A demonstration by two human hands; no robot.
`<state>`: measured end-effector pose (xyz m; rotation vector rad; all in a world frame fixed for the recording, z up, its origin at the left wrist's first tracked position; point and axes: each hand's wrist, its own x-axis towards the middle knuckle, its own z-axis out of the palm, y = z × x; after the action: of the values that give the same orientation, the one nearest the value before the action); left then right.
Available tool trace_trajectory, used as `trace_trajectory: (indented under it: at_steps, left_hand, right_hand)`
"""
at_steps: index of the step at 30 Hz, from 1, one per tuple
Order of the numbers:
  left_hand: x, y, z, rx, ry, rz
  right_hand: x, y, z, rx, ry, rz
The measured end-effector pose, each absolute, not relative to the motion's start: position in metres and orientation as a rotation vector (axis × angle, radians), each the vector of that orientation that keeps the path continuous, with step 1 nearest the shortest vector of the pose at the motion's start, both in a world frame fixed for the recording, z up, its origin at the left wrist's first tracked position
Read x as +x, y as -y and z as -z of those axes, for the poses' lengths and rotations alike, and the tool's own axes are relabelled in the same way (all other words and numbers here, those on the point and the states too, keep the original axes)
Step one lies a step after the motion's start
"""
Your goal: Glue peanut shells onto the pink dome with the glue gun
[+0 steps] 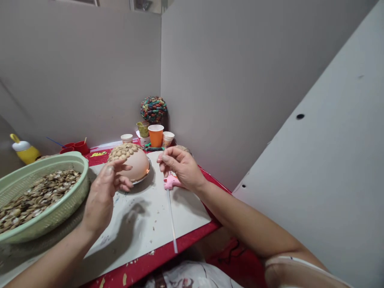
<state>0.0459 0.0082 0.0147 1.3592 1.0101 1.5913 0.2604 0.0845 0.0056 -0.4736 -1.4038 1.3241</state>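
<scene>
My left hand [105, 192] is raised over the board in front of a pale rounded form [139, 166], its fingers apart and nothing seen between them. That form looks like a balloon, sits on a shiny dish, and has small tan shells [124, 151] covering its upper left. To its right, my right hand [184, 168] is in the air with thumb and forefinger pinched together; whatever lies between the tips is too small to make out. Just below this hand is a pink glue gun [171, 182], partly hidden, with a long clear glue stick [172, 224] running toward the table's front edge.
A green basket [84, 166] of shells stands at the left. Behind are an orange cup [156, 137], paper cups [127, 138], a multicoloured ball [153, 109], red pots [81, 147] and a yellow bottle [26, 152]. Grey panels [210, 80] enclose the table at back and right.
</scene>
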Motion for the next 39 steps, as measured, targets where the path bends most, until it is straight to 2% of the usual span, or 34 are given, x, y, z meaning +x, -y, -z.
trace_trajectory:
  at_steps: [4, 11, 19, 27, 33, 39]
  left_hand:
    - [0.062, -0.004, -0.014, 1.542, -1.038, -1.391]
    - [0.096, -0.005, 0.006, 1.922, -0.835, -0.967]
    - [0.111, 0.038, 0.031, 1.593, -0.773, -0.484]
    - [0.096, 0.018, 0.013, 1.144, -0.771, -0.838]
    - [0.097, 0.013, 0.022, 1.112, -0.786, -0.808]
    - [0.097, 0.012, 0.032, 1.09, -0.786, -0.728]
  right_hand:
    - [0.267, -0.054, -0.01, -0.386, 1.375, -1.466]
    - [0.282, -0.023, -0.009, -0.308, 1.467, -1.442]
    - [0.296, -0.037, 0.021, -0.498, 1.281, -1.36]
    - [0.283, -0.007, 0.034, -0.493, 1.422, -1.298]
    - [0.269, 0.006, 0.048, -0.558, 1.439, -1.177]
    - [0.262, 0.009, 0.06, -0.563, 1.417, -1.245]
